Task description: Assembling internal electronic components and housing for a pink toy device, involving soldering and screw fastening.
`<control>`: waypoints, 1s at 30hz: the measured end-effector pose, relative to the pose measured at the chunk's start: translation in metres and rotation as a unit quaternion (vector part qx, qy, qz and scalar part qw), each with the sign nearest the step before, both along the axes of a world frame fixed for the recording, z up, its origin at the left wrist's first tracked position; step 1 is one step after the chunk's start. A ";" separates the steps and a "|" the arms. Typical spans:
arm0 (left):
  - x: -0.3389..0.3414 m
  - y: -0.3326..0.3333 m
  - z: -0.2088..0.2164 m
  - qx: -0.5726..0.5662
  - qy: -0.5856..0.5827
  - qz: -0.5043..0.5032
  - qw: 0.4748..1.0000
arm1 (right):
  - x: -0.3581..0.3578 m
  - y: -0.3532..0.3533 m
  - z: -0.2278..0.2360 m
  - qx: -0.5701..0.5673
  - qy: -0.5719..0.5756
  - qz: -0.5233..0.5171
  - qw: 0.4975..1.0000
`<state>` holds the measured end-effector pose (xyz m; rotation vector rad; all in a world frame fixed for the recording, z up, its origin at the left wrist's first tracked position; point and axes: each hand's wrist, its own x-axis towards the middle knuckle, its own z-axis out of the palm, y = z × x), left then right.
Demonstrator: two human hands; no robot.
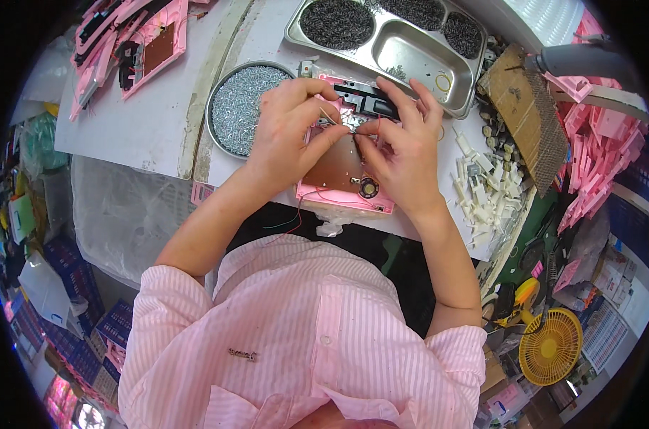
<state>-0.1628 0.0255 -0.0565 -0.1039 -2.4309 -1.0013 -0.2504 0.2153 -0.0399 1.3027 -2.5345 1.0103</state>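
A pink plastic housing [377, 205] lies on the table in front of me, with a brown circuit board [329, 170] in it. Across its far part runs a black plastic mechanism [367, 100]; a small round speaker [368, 187] sits near its lower right. Red and green wires [299, 214] trail over the near edge. My left hand [287, 132] pinches a thin wire between thumb and fingers above the board. My right hand [410, 154] is closed at thumb and forefinger, its tips close to the left ones; the small thing between them is hidden.
Left of the housing stands a round metal bowl [211, 114] of silvery screws. A steel compartment tray [417, 61] with dark screws lies beyond. White plastic parts [485, 186] are heaped right, near a cardboard piece [524, 107]. Pink housings [156, 50] pile up far left; a yellow fan [550, 347] stands lower right.
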 end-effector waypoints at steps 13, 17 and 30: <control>0.002 -0.009 0.001 -0.058 0.016 -0.055 0.997 | -0.003 0.002 -0.001 -0.001 -0.015 0.010 1.000; 0.001 -0.007 0.003 -0.041 0.009 -0.051 0.998 | -0.004 0.004 -0.002 0.006 -0.020 0.007 1.000; 0.003 0.001 0.003 -0.139 -0.013 0.134 0.981 | 0.015 0.032 0.006 -0.081 -0.192 -0.068 0.976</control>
